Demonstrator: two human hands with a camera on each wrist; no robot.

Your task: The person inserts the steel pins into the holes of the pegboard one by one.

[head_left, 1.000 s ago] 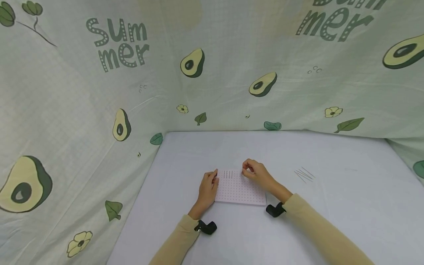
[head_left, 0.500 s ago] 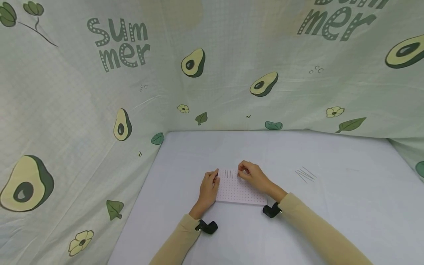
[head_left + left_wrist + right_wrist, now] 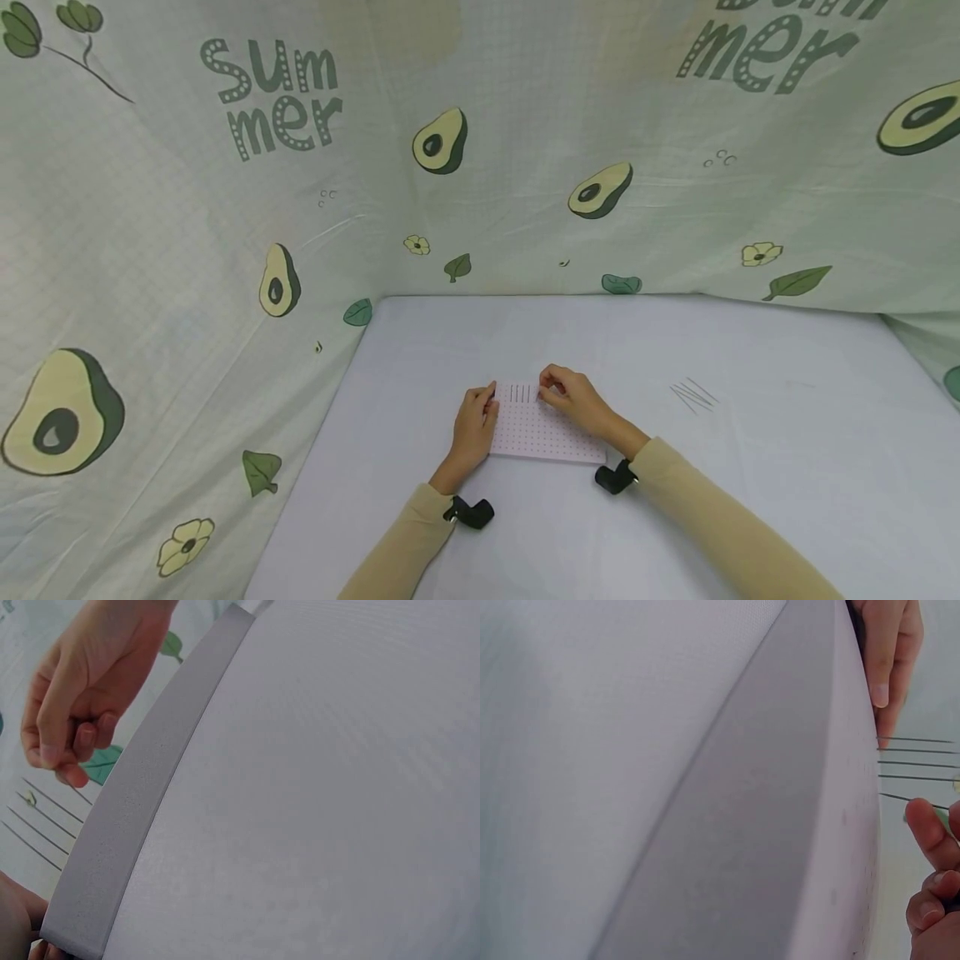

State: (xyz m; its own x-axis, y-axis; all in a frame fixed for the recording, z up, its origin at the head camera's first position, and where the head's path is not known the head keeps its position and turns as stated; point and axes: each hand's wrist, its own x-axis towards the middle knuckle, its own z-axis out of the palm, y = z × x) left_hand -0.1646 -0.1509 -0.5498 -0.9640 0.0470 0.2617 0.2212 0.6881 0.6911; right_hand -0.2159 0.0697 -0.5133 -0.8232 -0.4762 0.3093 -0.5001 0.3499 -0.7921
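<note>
The foam board (image 3: 546, 432), pale pink and dotted with a grid of small holes, is lying flat on the white worktop (image 3: 675, 500), near the person's edge of it and between the two hands. A short row of thin dark needles (image 3: 522, 393) is standing upright in the board's far left part; the right wrist view is showing five of them side by side. The left hand (image 3: 472, 425) is resting against the board's left edge, its fingers loosely bent along the side and its fingertips touching the foam near the far left corner, steadying it rather than closing round it. The right hand (image 3: 573, 396) is hovering over the far edge of the board just right of the needle row, its thumb and forefinger pinched together with the other fingers curled in; whether a needle is sitting in that pinch is too small to tell. A loose bundle of spare needles (image 3: 692, 393) is lying on the worktop well to the right. An avocado-print cloth (image 3: 225, 250) is hanging behind and to the left.
</note>
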